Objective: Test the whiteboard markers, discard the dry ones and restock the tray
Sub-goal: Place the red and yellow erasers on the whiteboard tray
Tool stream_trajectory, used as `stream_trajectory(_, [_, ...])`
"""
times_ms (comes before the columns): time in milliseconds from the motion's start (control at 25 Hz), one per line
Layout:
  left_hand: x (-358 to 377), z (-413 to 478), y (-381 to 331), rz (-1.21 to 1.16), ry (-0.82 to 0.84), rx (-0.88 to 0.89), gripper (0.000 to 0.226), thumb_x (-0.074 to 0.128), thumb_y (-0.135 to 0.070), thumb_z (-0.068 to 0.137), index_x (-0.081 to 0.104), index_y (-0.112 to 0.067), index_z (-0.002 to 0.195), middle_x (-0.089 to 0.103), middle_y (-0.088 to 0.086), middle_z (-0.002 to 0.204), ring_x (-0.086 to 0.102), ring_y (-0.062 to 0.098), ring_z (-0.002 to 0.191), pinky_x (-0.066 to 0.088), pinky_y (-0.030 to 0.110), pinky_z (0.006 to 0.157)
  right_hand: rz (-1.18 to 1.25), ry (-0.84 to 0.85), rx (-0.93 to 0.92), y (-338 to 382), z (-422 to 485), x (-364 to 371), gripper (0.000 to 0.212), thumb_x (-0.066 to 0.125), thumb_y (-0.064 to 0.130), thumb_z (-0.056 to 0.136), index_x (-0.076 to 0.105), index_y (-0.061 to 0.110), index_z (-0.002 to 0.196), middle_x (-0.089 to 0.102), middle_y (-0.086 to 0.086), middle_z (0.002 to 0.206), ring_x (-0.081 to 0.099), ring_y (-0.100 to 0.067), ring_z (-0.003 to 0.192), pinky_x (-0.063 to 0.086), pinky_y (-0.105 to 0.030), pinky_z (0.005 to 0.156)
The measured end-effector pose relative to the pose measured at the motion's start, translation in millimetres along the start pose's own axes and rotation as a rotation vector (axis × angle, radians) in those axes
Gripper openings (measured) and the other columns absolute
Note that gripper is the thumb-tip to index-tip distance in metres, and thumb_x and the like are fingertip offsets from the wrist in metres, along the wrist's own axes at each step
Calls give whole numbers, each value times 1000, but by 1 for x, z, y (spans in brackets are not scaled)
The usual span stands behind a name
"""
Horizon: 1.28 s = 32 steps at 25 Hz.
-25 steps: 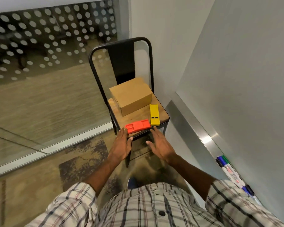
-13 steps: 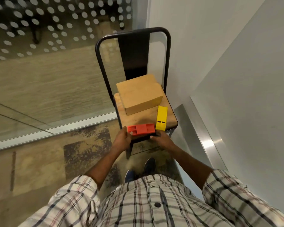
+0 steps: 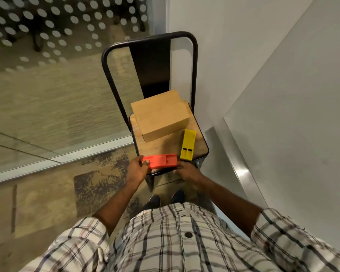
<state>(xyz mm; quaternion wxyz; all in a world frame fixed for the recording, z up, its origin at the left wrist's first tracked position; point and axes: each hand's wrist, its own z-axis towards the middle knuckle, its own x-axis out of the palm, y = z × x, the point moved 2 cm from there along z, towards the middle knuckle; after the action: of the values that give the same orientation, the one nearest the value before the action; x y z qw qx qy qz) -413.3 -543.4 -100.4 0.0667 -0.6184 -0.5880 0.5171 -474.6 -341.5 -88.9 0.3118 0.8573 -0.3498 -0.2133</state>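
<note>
A flat orange plastic holder (image 3: 161,161) lies at the front edge of a chair seat (image 3: 159,146). My left hand (image 3: 138,170) grips its left end, thumb on top. My right hand (image 3: 186,170) holds its right end from below and the front. A yellow holder of the same shape (image 3: 187,144) lies on the seat to the right, apart from my hands. Behind them sits a closed cardboard box (image 3: 160,114). No markers are in view.
The black metal chair (image 3: 149,42) stands in a corner, a dotted glass wall (image 3: 47,55) to its left. A whiteboard (image 3: 292,114) with a metal ledge (image 3: 241,173) runs along the right. My shoes (image 3: 166,198) are on patterned carpet under the seat.
My hands went from reaching near the seat front to gripping both ends of the orange holder. My view swung left and nearer, so the markers on the ledge left the frame.
</note>
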Motion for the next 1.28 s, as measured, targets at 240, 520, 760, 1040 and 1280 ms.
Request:
stream_trajectory(240, [8, -5, -9, -45, 75, 120, 20, 57, -18, 101, 65, -15, 119, 70, 1, 103, 70, 21, 93, 62, 42, 83, 146, -98, 5, -26, -28, 10, 31, 59, 20, 98, 65, 28, 128, 69, 1, 119, 64, -17, 112, 51, -44, 103])
stream_trajectory(520, [27, -5, -37, -6, 305, 320, 28, 74, -16, 89, 69, -20, 116, 70, -6, 107, 65, 12, 97, 51, 25, 83, 445, -664, 60, -56, -73, 19, 21, 62, 34, 97, 68, 26, 116, 71, 3, 109, 67, -18, 104, 56, -47, 95])
stream_trajectory(760, [65, -27, -69, -73, 651, 388, 39, 69, -14, 94, 61, -23, 131, 68, -2, 119, 67, 14, 105, 55, 21, 79, 522, -1099, 131, -77, -125, 18, 22, 67, 33, 95, 67, 19, 112, 70, 2, 106, 66, -17, 96, 56, -35, 91])
stream_trajectory(1040, [126, -82, -133, 29, 755, 596, 39, 71, -1, 86, 67, -9, 124, 71, 5, 115, 68, 18, 98, 57, 21, 85, 740, -1333, 138, -100, -183, -9, 17, 59, 24, 94, 72, 13, 94, 68, -4, 83, 62, -19, 81, 51, -32, 69])
stream_trajectory(1280, [180, -116, -162, 222, 814, 757, 41, 67, -3, 88, 63, -12, 128, 66, 3, 121, 59, 15, 107, 45, 23, 90, 479, -1341, 223, -120, -212, -36, 20, 56, 20, 101, 72, 8, 105, 70, -5, 93, 63, -22, 92, 45, -27, 77])
